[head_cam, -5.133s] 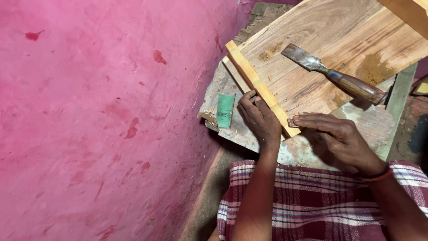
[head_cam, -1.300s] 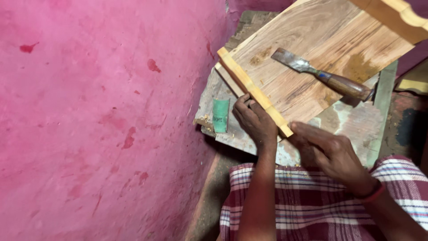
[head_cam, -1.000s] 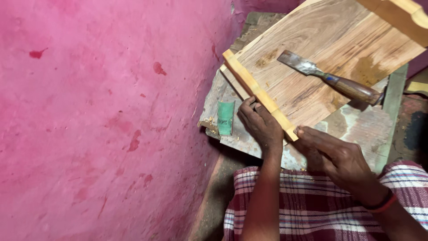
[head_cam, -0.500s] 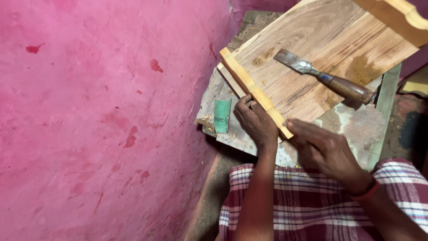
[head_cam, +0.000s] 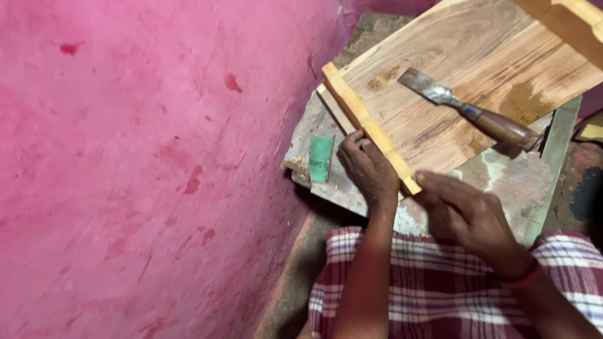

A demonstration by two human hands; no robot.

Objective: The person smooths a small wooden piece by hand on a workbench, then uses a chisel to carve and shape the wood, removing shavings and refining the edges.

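the left hand (head_cam: 369,171) lies knuckles up on a narrow pale wooden strip (head_cam: 369,127), its fingers curled over the near half of the strip and pressing it down. the strip runs from about 10 o'clock to 4 o'clock across the edge of a wide brown board (head_cam: 477,69), and its far end pokes out past the fingers toward 10 o'clock.

the right hand (head_cam: 463,211) sits at 4 o'clock of the left hand, just beside it. its fingers are bunched closed at the near end of the strip, and the fingertips touch that end; whether they pinch anything small there, i cannot tell.

a chisel (head_cam: 470,111) with a flat metal blade and a dark wooden handle lies loose on the board at 2 o'clock of the left hand, well apart from both hands, blade pointing toward 10 o'clock.

a small green folded piece (head_cam: 321,159) lies on the worn grey surface (head_cam: 509,182) at 9 o'clock of the left hand, just beside the fingers. the board rests on that surface.

a rough pink wall (head_cam: 138,163) fills the whole 9 o'clock side. a checked red and white cloth (head_cam: 440,295) covers the person's lap at 6 o'clock, beneath both forearms.
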